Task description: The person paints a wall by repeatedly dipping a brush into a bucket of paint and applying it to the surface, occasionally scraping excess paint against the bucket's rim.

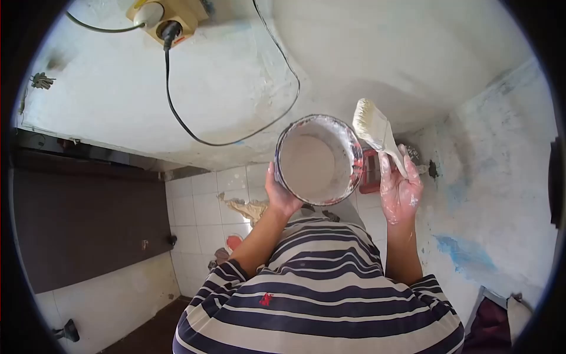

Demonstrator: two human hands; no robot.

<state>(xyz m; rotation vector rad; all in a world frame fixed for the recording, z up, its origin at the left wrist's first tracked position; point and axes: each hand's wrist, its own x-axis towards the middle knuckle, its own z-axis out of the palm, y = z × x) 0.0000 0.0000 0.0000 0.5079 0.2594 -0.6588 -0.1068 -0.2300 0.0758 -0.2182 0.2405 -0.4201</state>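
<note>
A round paint bucket [358,154] with a dark, paint-smeared rim is held up in front of my chest. Whitish paint [306,168] lies inside it. My left hand [282,197] is closed on the bucket's left side, its fingers partly hidden behind the wall. To the right of the bucket, my paint-spattered right hand [401,192] grips a paintbrush [377,133] by its handle, palm turned up. The brush's pale bristles point up and to the left, just apart from the bucket's rim.
A wall in front carries a power outlet [171,20] with plugs and a hanging black cable [194,138]. A dark door [94,218] stands at left, a patchy wall [471,194] at right. On the tiled floor [200,203] lie a crumpled cloth [250,209] and a red object [370,171].
</note>
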